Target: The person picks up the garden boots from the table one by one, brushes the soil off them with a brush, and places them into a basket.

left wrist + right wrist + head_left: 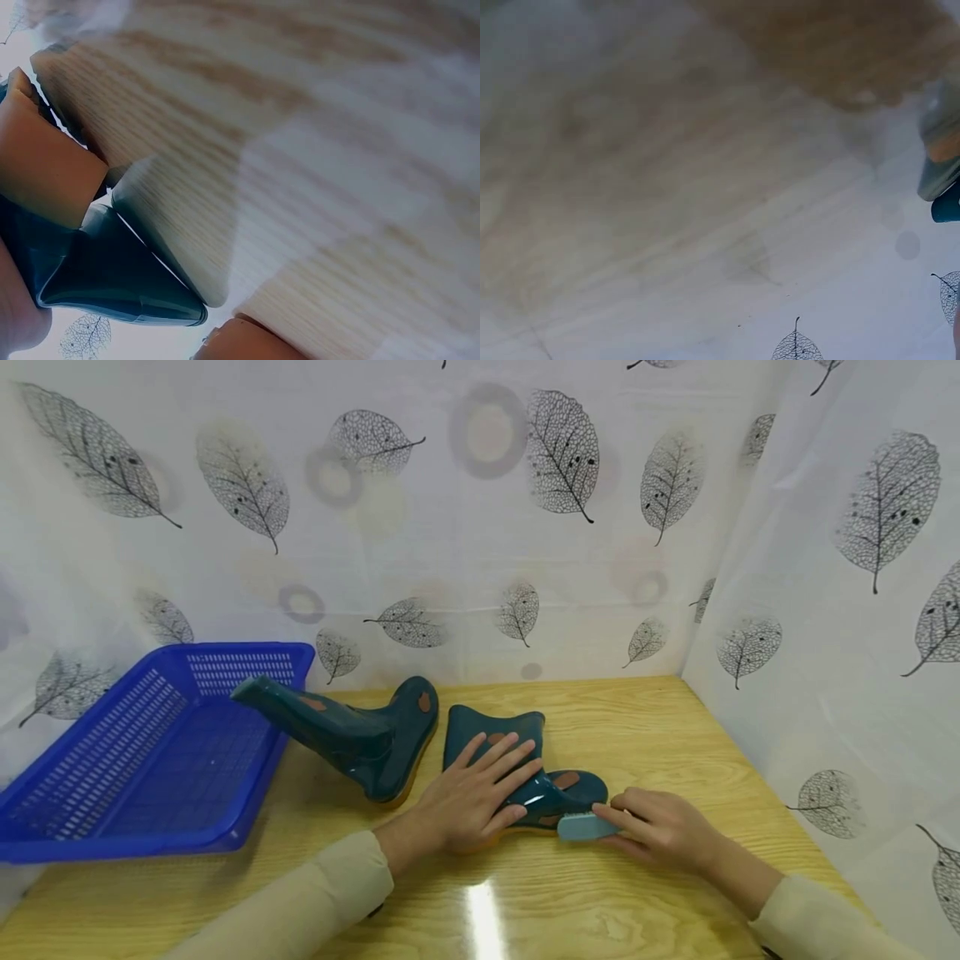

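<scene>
A dark green rain boot [474, 724] with brown patches lies on its side, its toe to the right. Across its shaft and ankle rests my left hand [480, 793], fingers straight and spread. My right hand [660, 831] grips a light blue brush [581, 827], its bristle side against the toe's lower edge, next to a brown patch. Most of the brush's handle is hidden in that hand. A second, matching boot [337, 731] lies to the left. In the left wrist view, the boot's tan sole [45, 161] shows close up; the right wrist view catches only a bit of boot [946, 206].
A blue plastic basket [247, 793] stands at the left, with the second boot's shaft reaching over its right rim. The wooden table [600, 910] ends at a white leaf-print curtain [450, 543] behind and on the right.
</scene>
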`<state>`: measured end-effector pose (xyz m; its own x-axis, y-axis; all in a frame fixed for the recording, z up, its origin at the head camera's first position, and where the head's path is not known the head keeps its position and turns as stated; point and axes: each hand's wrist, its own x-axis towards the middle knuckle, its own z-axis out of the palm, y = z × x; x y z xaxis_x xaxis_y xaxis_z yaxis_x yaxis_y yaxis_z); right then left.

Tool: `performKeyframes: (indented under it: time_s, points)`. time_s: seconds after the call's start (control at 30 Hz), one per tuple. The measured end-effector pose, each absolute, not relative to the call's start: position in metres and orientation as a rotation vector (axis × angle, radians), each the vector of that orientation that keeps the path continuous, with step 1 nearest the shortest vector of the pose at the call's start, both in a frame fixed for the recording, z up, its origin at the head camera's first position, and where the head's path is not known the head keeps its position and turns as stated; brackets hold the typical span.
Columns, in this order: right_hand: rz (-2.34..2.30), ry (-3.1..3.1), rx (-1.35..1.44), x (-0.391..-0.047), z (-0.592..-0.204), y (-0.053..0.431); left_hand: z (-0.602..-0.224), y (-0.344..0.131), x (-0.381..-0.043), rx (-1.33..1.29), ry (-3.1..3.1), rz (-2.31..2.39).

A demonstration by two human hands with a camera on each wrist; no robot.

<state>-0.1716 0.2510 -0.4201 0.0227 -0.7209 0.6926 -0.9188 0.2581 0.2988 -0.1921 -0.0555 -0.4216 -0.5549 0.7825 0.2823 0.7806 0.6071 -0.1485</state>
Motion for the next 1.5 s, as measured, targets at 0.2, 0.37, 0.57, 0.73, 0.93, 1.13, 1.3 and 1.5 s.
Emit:
performKeyframes:
  time_s: [0.2,0.37,0.57,0.73,0.93,1.13,1.3,1.5]
  points:
    - [0.333,-1.717,1.528,-0.173,-0.418,0.241,-0.421,-0.056,-0.192,-1.258,-2.521,0.011]
    - [0.337,-1.695,1.535,-0.176,-0.417,0.230,-0.421,-0.057,-0.191,-1.252,-2.520,0.005]
    - [0.291,-1.681,1.536,-0.177,-0.417,0.217,-0.421,-0.055,-0.191,-1.264,-2.542,-0.005]
    - [0.303,-1.687,1.540,-0.162,-0.423,0.214,-0.432,-0.054,-0.179,-1.294,-2.550,-0.065]
    - [0.270,-1.717,1.524,-0.164,-0.420,0.221,-0.431,-0.057,-0.183,-1.272,-2.525,-0.069]
    - [0.250,-1.702,1.497,-0.168,-0.413,0.236,-0.424,-0.056,-0.192,-1.267,-2.511,-0.048]
    - [0.266,-1.740,1.502,-0.159,-0.418,0.249,-0.429,-0.058,-0.185,-1.296,-2.536,-0.074]
    - [0.252,-1.780,1.466,-0.157,-0.420,0.262,-0.430,-0.056,-0.187,-1.275,-2.513,-0.067]
